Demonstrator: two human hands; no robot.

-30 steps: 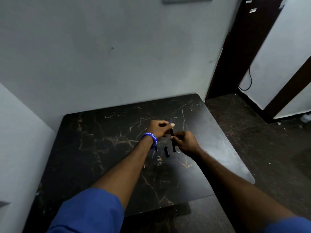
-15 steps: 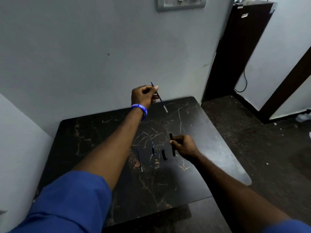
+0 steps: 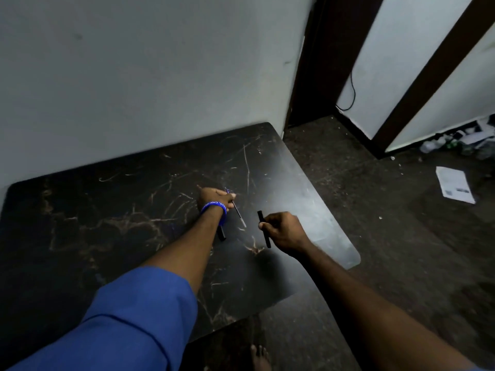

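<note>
My left hand (image 3: 214, 197), with a blue wristband, pinches a thin pen refill (image 3: 237, 211) that slants down to the right over the black marble-patterned table (image 3: 107, 223). My right hand (image 3: 281, 231) grips a black pen barrel (image 3: 263, 228), held nearly upright just right of the refill's tip. A short black pen piece (image 3: 221, 235) lies on the table, partly hidden behind my left wrist.
The table stands against a grey wall. To its right lie dark floor, a dark doorway (image 3: 316, 62) with a hanging cable (image 3: 349, 95), a sheet of paper (image 3: 454, 184) and litter (image 3: 460, 141) by the wall. A bare foot (image 3: 259, 357) shows below the table edge.
My left hand came down from above the table with the refill, close to the barrel in my right hand. The camera has swung to the right and down.
</note>
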